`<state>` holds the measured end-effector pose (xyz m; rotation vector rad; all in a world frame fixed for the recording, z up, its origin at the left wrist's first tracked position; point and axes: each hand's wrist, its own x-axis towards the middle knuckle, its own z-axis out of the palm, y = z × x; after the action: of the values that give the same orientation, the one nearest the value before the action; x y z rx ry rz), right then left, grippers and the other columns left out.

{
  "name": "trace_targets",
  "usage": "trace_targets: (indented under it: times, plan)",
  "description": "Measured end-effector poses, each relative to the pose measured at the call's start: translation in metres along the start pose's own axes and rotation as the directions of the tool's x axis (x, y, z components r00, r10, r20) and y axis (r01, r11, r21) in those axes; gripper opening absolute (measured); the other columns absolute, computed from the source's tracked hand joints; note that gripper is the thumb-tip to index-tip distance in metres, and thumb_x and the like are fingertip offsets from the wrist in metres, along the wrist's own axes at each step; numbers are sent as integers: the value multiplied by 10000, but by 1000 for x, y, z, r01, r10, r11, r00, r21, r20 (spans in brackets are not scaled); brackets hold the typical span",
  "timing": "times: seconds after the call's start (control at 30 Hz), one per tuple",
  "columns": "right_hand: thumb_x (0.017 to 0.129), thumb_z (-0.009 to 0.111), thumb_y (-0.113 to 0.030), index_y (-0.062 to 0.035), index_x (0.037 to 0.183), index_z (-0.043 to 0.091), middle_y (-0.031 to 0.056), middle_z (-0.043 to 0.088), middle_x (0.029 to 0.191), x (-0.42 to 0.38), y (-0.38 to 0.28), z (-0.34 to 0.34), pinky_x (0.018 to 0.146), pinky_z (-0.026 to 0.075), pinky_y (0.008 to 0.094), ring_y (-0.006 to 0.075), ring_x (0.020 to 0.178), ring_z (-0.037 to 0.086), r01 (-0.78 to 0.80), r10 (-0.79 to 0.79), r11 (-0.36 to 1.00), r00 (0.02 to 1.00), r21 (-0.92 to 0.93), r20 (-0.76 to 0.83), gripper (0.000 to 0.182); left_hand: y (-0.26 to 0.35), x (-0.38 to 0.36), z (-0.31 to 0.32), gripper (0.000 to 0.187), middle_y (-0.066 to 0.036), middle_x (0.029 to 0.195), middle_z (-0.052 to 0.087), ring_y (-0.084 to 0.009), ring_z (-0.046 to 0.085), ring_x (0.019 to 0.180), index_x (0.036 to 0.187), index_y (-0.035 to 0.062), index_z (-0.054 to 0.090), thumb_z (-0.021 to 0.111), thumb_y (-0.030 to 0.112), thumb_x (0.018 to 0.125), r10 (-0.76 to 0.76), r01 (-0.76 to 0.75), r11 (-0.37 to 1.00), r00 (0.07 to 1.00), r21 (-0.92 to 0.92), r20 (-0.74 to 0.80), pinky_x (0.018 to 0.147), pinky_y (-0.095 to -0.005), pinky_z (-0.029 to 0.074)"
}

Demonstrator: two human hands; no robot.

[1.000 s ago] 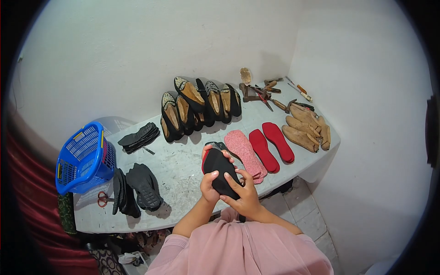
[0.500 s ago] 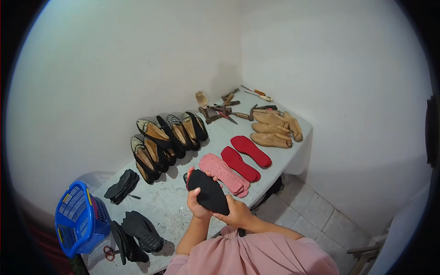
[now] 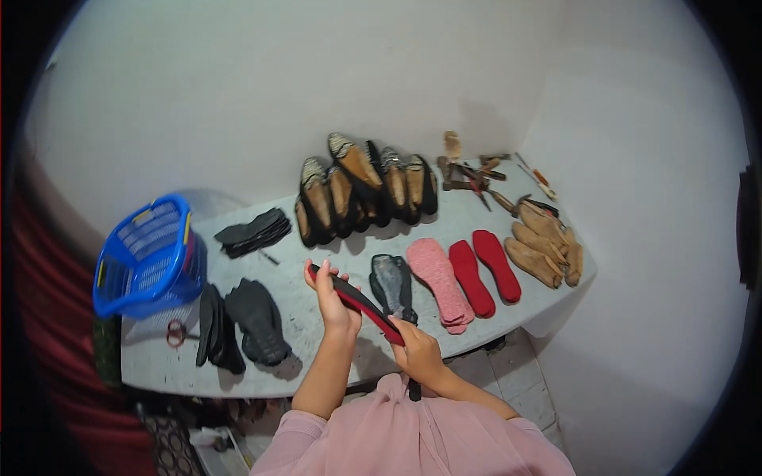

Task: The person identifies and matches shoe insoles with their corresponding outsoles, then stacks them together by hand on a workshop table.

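A shoe insole (image 3: 363, 303), black on one face and red on the other, is held edge-on above the table by both hands. My left hand (image 3: 337, 308) grips its far end, thumb on one side and fingers on the other. The near end is pinched in my right hand (image 3: 418, 353). Just beyond them lies a stack of dark sole pieces (image 3: 390, 279), partly covered by the hands. To its right are pink speckled insoles (image 3: 439, 282), then two red insole piles (image 3: 472, 279).
Black shoes with patterned toes (image 3: 357, 163) line the wall side. Wooden lasts (image 3: 533, 252) and hand tools (image 3: 480, 181) occupy the right end. On the left are a blue basket (image 3: 143, 297), scissors (image 3: 176, 333), and black piece stacks (image 3: 258, 325).
The view has swung left, so the table's contents appear further right. The insole has turned from its broad black face to edge-on, showing red along its underside. Both hands still hold it.
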<state>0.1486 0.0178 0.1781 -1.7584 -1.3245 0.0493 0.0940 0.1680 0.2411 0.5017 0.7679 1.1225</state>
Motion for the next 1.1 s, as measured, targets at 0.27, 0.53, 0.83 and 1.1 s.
trace_targets:
  times: [0.27, 0.53, 0.83, 1.1]
  plan:
    - [900, 574, -196, 25, 1059, 564, 37, 614, 871, 14, 3, 8, 682, 458, 236, 91, 761, 578, -515, 87, 525, 825, 678, 559, 273, 46, 1, -67, 353, -72, 1048, 609, -174, 584, 977, 1193, 30, 501, 561, 212, 897, 63, -69, 998, 945, 7, 322, 876, -324, 451]
    - [889, 592, -259, 35, 1077, 542, 80, 614, 860, 26, -21, 45, 654, 517, 285, 171, 719, 636, -765, -19, 339, 577, 548, 817, 353, 71, -7, -121, 227, -80, 966, 632, -166, 610, 878, 1047, 3, 584, 598, 157, 881, 216, -209, 975, 970, -76, 110, 784, -305, 492]
    - [824, 673, -154, 23, 1062, 532, 71, 615, 865, 30, -99, 132, 665, 501, 275, 136, 734, 607, -698, -38, 447, 610, 559, 792, 329, 148, 7, -199, 192, -81, 923, 629, -177, 618, 838, 990, 9, 581, 639, 127, 850, 407, -419, 906, 901, -60, -150, 755, -314, 505]
    - [899, 570, -203, -5, 1137, 473, 89, 588, 984, 52, -200, 220, 729, 507, 301, 157, 832, 607, -747, -137, 266, 596, 609, 791, 325, 246, 25, -259, 544, -170, 1335, 409, -308, 445, 1212, 1372, 67, 296, 524, 157, 887, 412, -213, 880, 787, -425, 459, 940, -411, 442]
